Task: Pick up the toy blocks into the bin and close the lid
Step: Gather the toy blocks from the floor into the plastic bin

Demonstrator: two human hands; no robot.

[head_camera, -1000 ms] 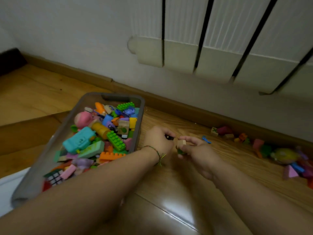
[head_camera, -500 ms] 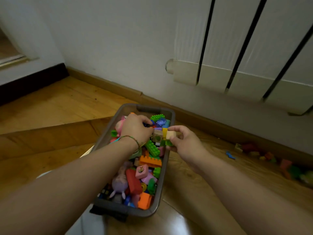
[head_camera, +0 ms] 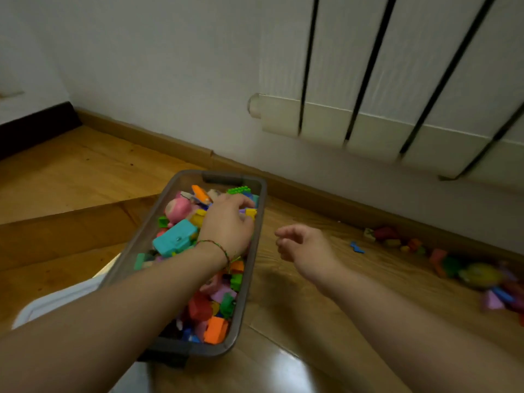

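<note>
From my remote seat I see the bin (head_camera: 143, 236) in the centre of the frame: a grey, see-through plastic tub with rounded corners, standing lidless on the glossy wooden floor (head_camera: 283, 364). It is heaped with hard plastic toy blocks: a green studded brick (head_camera: 239, 190) at the far end, a boxy teal piece (head_camera: 175, 241), a round pink toy (head_camera: 178, 208) and a chunky orange block (head_camera: 216, 330) near the front.

The left hand (head_camera: 226, 222), with a thin woven thread bracelet (head_camera: 218, 248) on its wrist, lies over the pile at the far end, fingers curled down among the blocks. I cannot tell whether it grips one.

The right hand (head_camera: 303, 245) hovers over bare floor just right of the bin, fingers loosely bent and holding nothing.

More blocks (head_camera: 442, 259) lie blurred along the wooden skirting at the right, with a small blue piece (head_camera: 356, 247) nearer the hand. A white ribbed radiator (head_camera: 397, 80) fills the upper right.
</note>
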